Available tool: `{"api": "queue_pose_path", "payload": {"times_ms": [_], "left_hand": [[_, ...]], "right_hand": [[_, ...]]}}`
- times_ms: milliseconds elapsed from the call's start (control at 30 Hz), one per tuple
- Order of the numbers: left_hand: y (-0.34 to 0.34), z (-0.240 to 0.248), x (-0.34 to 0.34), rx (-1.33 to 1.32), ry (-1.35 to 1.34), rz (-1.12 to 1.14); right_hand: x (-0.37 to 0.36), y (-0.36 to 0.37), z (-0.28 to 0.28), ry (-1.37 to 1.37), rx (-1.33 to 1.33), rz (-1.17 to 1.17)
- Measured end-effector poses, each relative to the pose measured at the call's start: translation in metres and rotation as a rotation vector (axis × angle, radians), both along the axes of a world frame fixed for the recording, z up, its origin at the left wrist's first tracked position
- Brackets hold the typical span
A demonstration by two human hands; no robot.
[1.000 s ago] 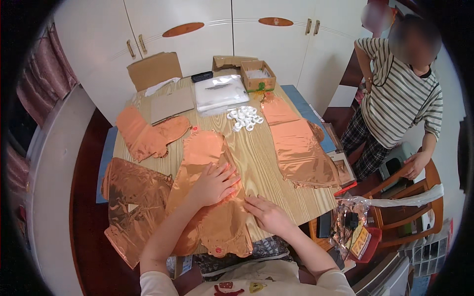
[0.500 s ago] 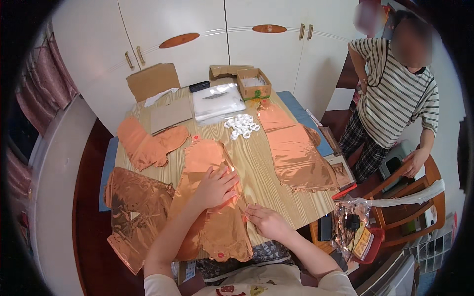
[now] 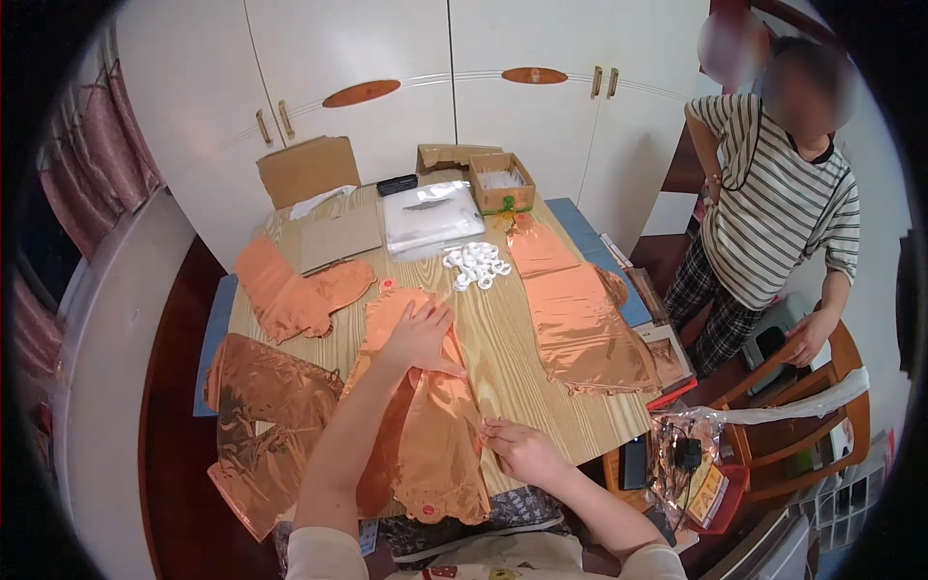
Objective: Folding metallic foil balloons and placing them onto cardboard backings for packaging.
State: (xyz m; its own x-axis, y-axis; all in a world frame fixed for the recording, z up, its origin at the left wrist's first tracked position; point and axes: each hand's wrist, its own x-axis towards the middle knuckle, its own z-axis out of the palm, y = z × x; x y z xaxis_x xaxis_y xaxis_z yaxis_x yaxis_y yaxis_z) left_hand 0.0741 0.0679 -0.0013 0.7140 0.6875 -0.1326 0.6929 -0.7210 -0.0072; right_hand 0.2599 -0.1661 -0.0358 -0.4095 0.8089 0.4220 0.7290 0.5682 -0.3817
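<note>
The shiny copper-coloured foil piece with a scalloped lower end [image 3: 440,454] lies lengthwise at the near edge of the wood-grain worktop [image 3: 503,338]. The left hand [image 3: 422,335] rests on its upper part, palm down, fingers spread. The right hand [image 3: 523,450] is positioned at its right edge, fingers curled; whether they grip the foil cannot be told. A pile of small white rings [image 3: 475,264] lies beyond. A wide copper-coloured foil piece [image 3: 585,319] lies to the right, apart from both hands.
</note>
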Motion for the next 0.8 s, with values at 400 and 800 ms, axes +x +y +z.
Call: {"api": "queue_pose_path", "payload": {"times_ms": [400, 800], "left_hand": [[-0.005, 0.004, 0.006, -0.024, 0.056, 0.024], [0.008, -0.005, 0.007, -0.014, 0.03, 0.081]], "right_hand": [[0.015, 0.048, 0.012, -0.29, -0.075, 0.187], [0.031, 0.029, 0.015, -0.239, -0.072, 0.274]]}}
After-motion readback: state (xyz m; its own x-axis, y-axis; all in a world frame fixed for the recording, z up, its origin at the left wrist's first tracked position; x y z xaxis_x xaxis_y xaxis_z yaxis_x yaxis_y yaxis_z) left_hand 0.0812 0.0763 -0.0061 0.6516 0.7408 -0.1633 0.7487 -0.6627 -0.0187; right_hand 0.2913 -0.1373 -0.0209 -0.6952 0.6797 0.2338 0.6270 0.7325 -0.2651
